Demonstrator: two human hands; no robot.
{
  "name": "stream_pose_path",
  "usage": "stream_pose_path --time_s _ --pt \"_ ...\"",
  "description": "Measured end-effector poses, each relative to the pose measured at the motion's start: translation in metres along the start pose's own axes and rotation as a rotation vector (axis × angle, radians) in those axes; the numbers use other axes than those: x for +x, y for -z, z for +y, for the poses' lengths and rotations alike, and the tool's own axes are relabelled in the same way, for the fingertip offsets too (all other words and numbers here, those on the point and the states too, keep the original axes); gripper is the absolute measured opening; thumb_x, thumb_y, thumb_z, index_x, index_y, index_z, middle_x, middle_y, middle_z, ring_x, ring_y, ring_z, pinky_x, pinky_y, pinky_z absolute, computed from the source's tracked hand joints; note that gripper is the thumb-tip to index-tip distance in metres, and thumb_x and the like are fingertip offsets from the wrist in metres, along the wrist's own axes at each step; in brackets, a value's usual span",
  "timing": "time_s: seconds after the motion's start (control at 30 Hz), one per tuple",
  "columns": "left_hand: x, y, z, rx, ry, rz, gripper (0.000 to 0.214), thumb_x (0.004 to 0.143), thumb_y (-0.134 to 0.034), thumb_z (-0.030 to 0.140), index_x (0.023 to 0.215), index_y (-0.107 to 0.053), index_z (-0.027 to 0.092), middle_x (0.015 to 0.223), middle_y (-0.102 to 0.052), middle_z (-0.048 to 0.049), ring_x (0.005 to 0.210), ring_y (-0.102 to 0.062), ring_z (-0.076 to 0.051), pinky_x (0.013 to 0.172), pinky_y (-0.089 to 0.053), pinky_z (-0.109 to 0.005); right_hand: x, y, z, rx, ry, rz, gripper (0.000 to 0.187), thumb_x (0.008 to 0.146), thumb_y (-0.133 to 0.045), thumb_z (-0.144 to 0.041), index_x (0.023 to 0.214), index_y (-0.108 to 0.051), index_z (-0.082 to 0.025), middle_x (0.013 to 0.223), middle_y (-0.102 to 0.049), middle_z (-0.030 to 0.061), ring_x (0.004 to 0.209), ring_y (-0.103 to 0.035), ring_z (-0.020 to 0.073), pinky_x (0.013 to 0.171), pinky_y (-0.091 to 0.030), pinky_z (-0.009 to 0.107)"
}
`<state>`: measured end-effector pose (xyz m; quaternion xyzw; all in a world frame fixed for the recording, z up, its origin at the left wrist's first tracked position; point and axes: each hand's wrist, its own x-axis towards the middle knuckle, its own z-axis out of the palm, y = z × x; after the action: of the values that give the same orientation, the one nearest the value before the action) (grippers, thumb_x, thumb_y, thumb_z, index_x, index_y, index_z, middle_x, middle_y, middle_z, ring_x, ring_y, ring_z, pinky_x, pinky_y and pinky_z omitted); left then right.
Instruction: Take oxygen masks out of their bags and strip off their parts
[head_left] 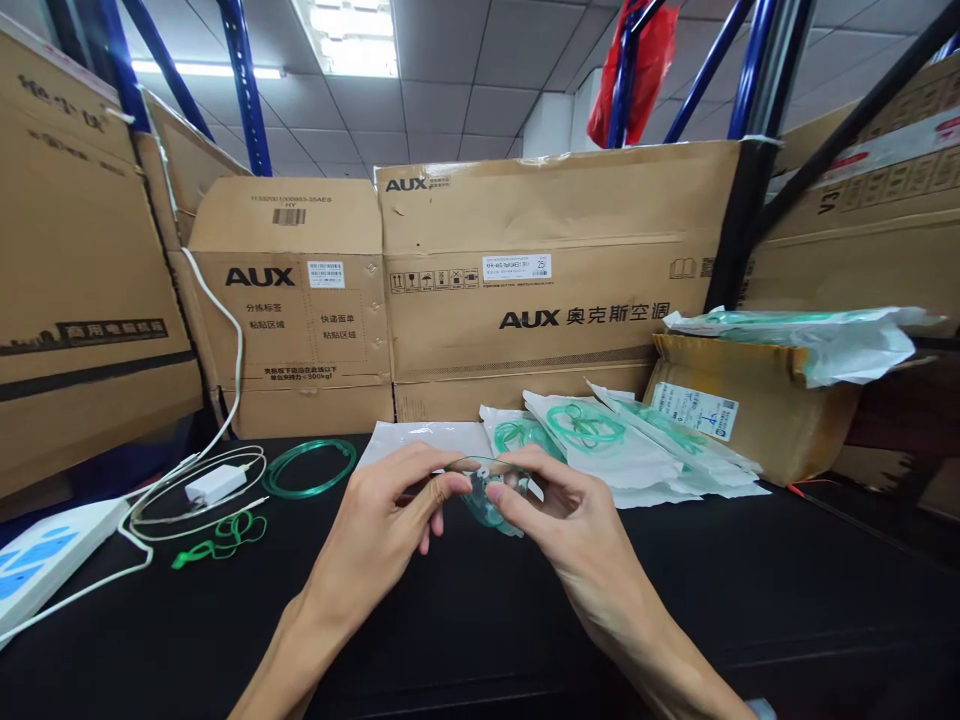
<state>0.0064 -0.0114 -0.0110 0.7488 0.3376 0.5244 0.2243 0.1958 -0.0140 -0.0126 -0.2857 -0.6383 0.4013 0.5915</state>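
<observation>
In front of me, above the black tabletop (pixel 465 620), both hands hold a translucent green oxygen mask (pixel 487 512). My left hand (pixel 394 500) is closed, with thumb and index finger pinching at the mask's left edge. From the other side, my right hand (pixel 566 500) grips it, the thumb lying on its front near a small pale fitting. A thin edge or cord arcs between the fingertips; which of these it is I cannot tell. Fingers cover much of the mask. Coiled green tubing (pixel 311 468) lies left of my left hand, and a green elastic strap (pixel 221 540) rests nearer.
Several clear-and-white packets (pixel 600 440) with green tubing lie behind my right hand. A carton (pixel 757 400) at right bears another packet (pixel 810 335). At left are a white power strip (pixel 67 560), an adapter (pixel 217 485) and cables. Large AUX cartons (pixel 555 280) line the back.
</observation>
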Motion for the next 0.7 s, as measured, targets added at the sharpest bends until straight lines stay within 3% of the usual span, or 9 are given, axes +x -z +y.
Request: stream_pose_path --time_s 0.23,0.43,0.7 --pt "-0.001 0.004 0.001 0.069 -0.051 -0.01 0.018 0.102 -0.062 0.033 0.106 -0.077 0.025 0.092 -0.068 -0.0007 0.055 -0.057 -0.008 0.046 -0.049 -0.016 0.003 0.006 0.001 -0.074 0.057 -0.07 0.005 0.085 -0.075 -0.026 0.08 -0.077 -0.024 0.079 -0.057 -0.001 0.078 -0.05 0.0177 0.072 -0.039 0.032" --pt "-0.004 0.007 0.012 0.156 -0.129 -0.021 0.017 0.103 -0.061 0.03 0.101 -0.077 0.025 0.098 -0.072 -0.0006 0.057 -0.057 -0.007 0.053 -0.049 -0.018 0.005 0.011 -0.005 -0.046 0.068 -0.149 0.005 0.084 -0.077 -0.026 0.08 -0.078 -0.025 0.08 -0.06 -0.0006 0.079 -0.053 0.0177 0.074 -0.04 0.034" --pt "-0.005 0.005 0.017 0.205 -0.166 -0.029 0.014 0.103 -0.062 0.027 0.107 -0.075 0.027 0.099 -0.071 0.0017 0.058 -0.057 -0.007 0.059 -0.049 -0.019 0.006 0.015 -0.007 -0.015 0.051 -0.216 0.005 0.087 -0.076 -0.027 0.084 -0.077 -0.023 0.083 -0.062 -0.0003 0.082 -0.054 0.0178 0.076 -0.041 0.033"
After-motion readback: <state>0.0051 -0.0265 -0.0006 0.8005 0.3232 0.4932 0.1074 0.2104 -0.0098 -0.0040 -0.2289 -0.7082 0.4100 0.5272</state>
